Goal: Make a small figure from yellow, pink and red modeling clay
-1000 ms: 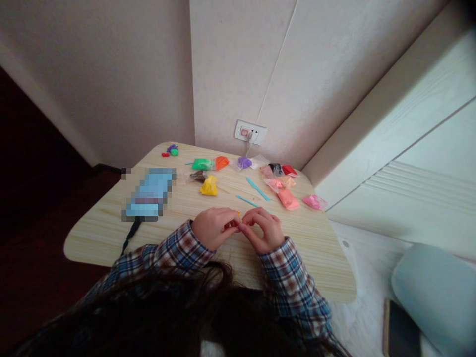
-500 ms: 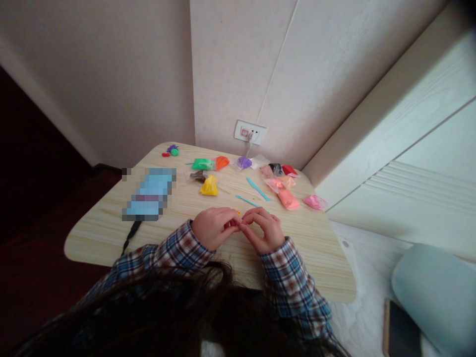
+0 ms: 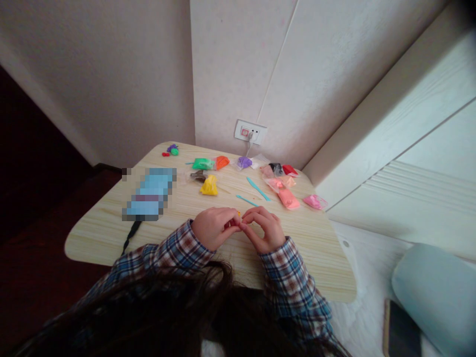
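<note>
My left hand (image 3: 215,228) and my right hand (image 3: 265,230) meet over the table's front middle, fingertips pinched together and touching. A small orange piece of clay (image 3: 239,213) peeks out at the left fingertips; most of it is hidden by the fingers. Just beyond the hands lies a thin blue modelling tool (image 3: 246,200), and behind it a wider blue clay knife (image 3: 258,188). A yellow bag of clay (image 3: 208,185) rests beyond my left hand, a coral bag of clay (image 3: 288,198) beyond my right.
Along the back of the wooden table (image 3: 320,263) lie green (image 3: 203,163), orange (image 3: 222,162), purple (image 3: 244,162) and red (image 3: 289,170) clay bags. Small shaped clay pieces (image 3: 173,150) sit at the far left corner. A blurred-out device (image 3: 150,193) with a black cord is at left.
My right fingers have shifted very slightly, and a little more of the orange piece shows between the fingertips. Everything else stays put.
</note>
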`<state>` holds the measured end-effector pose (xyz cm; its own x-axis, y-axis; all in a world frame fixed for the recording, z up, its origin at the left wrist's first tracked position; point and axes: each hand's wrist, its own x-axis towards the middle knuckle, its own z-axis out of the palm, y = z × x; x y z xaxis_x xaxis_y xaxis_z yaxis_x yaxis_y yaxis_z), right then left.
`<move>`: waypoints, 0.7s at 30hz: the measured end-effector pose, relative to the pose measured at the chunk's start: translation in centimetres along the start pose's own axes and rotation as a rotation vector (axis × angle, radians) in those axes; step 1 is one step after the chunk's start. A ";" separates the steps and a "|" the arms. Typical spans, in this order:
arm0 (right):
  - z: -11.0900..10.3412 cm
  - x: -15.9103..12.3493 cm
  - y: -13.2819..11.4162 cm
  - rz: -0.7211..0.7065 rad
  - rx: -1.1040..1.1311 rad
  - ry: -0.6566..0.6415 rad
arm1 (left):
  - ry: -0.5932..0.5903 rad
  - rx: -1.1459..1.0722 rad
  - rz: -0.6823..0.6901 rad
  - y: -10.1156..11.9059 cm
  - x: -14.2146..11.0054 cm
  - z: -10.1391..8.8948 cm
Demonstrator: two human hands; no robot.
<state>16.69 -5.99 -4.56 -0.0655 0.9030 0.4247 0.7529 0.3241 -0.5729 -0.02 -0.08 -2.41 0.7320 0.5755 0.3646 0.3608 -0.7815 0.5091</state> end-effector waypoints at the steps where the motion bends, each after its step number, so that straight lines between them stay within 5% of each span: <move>1: 0.0 0.0 0.0 0.001 0.007 0.002 | 0.000 0.006 0.001 0.0 0.0 0.0; 21: 0.0 0.1 0.2 -0.028 0.016 0.029 | 0.016 0.032 0.028 0.1 -0.1 0.1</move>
<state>16.83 -5.78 -4.68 -0.0673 0.8847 0.4613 0.7403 0.3542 -0.5714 -0.01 -0.23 -2.46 0.7331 0.5570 0.3904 0.3591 -0.8044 0.4733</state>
